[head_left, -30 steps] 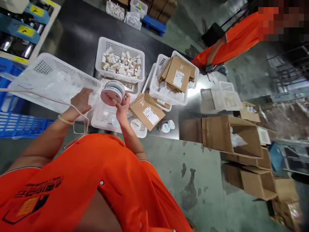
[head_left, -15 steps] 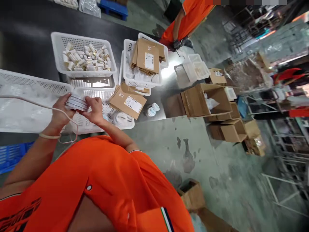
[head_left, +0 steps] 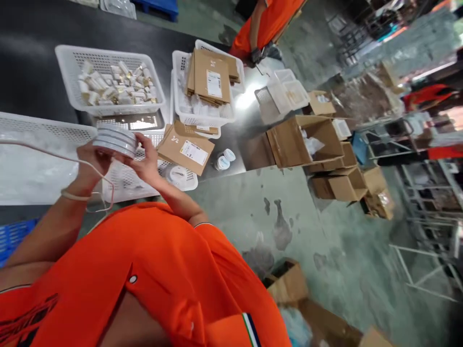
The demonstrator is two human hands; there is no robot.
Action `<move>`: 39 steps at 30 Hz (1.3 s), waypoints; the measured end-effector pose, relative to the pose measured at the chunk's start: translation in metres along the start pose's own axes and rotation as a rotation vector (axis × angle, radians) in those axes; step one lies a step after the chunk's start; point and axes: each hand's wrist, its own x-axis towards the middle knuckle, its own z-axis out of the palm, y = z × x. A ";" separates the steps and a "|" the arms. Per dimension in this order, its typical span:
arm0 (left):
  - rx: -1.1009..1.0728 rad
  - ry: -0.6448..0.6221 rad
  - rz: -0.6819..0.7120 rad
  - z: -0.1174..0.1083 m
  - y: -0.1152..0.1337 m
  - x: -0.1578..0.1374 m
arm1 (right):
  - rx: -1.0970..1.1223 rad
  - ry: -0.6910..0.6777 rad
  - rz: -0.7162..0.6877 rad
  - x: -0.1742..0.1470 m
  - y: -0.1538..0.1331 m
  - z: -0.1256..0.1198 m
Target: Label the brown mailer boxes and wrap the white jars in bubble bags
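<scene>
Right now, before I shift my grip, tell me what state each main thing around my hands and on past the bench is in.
Round discs: stacked, held between both hands
Left hand: closed on the discs
Right hand: closed on the discs
Small white-and-gold pieces: loose, jumbled in a basket
Clear plastic: heaped in the long basket
Cardboard box: open, plastic inside

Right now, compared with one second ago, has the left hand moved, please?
Yes. Judged against the basket of small white-and-gold pieces, the left hand has moved rightward in the picture, and it now holds the round stack.
</scene>
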 end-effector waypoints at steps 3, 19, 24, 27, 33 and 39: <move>0.406 -0.038 0.098 -0.008 0.004 0.001 | 0.024 0.147 0.186 0.006 0.002 -0.016; 0.557 -0.152 0.229 -0.006 -0.005 -0.006 | -0.176 -0.082 0.001 0.002 0.029 -0.010; 0.523 -0.182 0.225 -0.004 -0.011 -0.004 | -0.399 -0.233 -0.047 0.004 0.033 -0.028; 0.503 -0.194 0.220 -0.002 -0.015 0.001 | -0.301 -0.120 -0.014 0.002 0.032 -0.033; 0.274 -0.250 0.161 -0.002 -0.031 0.009 | 0.040 0.005 -0.002 0.006 0.034 -0.024; 0.192 -0.293 0.041 -0.006 -0.046 0.004 | -0.298 -0.202 -0.031 0.009 0.039 -0.025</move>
